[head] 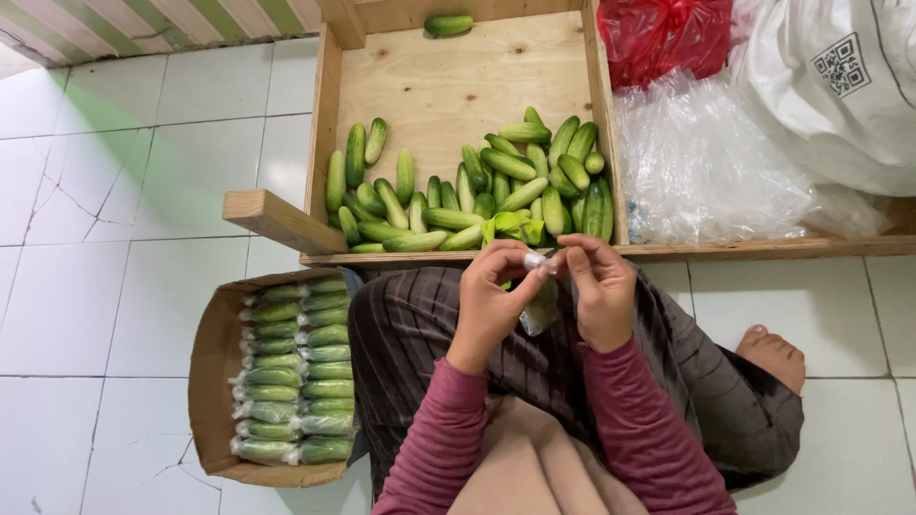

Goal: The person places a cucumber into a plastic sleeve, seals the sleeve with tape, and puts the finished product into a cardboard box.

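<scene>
The left hand (491, 300) and the right hand (599, 291) meet over the lap of a person seated on the white tiled floor (124, 286), both closed in a fingertip grip on the twisted top of a small clear plastic bag (540, 303) that hangs between the palms with a green cucumber inside; thumb and forefinger of each hand pinch the bunched plastic at its neck. Just beyond the hands lies a shallow plywood tray (458, 86) with raised wooden edges, and a heap of loose green cucumbers (477, 191) is piled along its near side, thickest toward the right corner, with one stray cucumber (448, 25) at the far edge. To the person's left an open brown cardboard box (212, 381) sits on the floor, packed with two neat columns of cucumbers wrapped singly in clear plastic (296, 372). To the right of the tray lies a crumpled sheet of clear plastic (706, 162), behind it a red plastic bag (663, 33), and at the far right a large white sack (840, 86) bearing a square black-and-white code label. A bare foot (773, 353) rests on the tiles at the right.
</scene>
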